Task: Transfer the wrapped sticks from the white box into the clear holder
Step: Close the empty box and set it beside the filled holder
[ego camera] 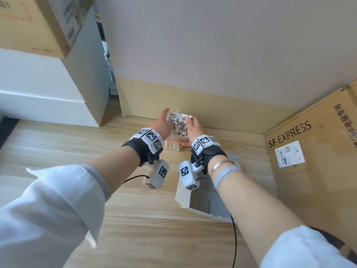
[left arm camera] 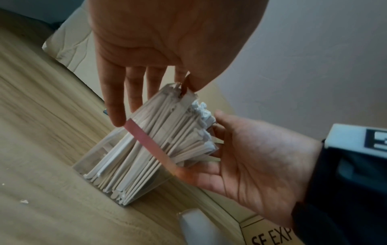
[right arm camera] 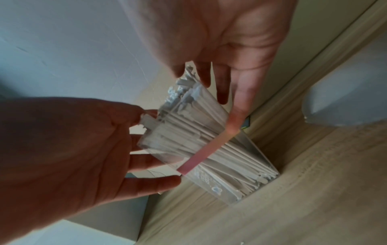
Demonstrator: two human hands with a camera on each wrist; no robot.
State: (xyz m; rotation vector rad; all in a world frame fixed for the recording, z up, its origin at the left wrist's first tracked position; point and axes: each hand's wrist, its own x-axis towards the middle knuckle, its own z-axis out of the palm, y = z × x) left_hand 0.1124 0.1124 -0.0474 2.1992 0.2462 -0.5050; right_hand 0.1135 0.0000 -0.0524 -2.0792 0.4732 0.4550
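Note:
The clear holder (ego camera: 174, 146) (left arm camera: 98, 159) (right arm camera: 249, 145), ringed by a pink band, stands on the wooden floor by the wall. It is packed with paper-wrapped sticks (ego camera: 177, 122) (left arm camera: 167, 132) (right arm camera: 188, 132) standing on end. My left hand (ego camera: 161, 122) (left arm camera: 134, 49) (right arm camera: 73, 140) lies with straight fingers against the left side of the bundle, thumb at the stick tops. My right hand (ego camera: 195, 126) (left arm camera: 251, 157) (right arm camera: 230, 33) is flat against the right side, fingers extended. The white box (ego camera: 183, 196) sits open under my right forearm. No sticks show in the part of its inside that I can see.
A large SF Express carton (ego camera: 309, 151) stands close on the right. A white cabinet (ego camera: 48, 97) with a cardboard box (ego camera: 34, 22) on top is on the left. The wall and its baseboard (ego camera: 193, 101) are right behind the holder. A black cable (ego camera: 234, 238) hangs beside the white box.

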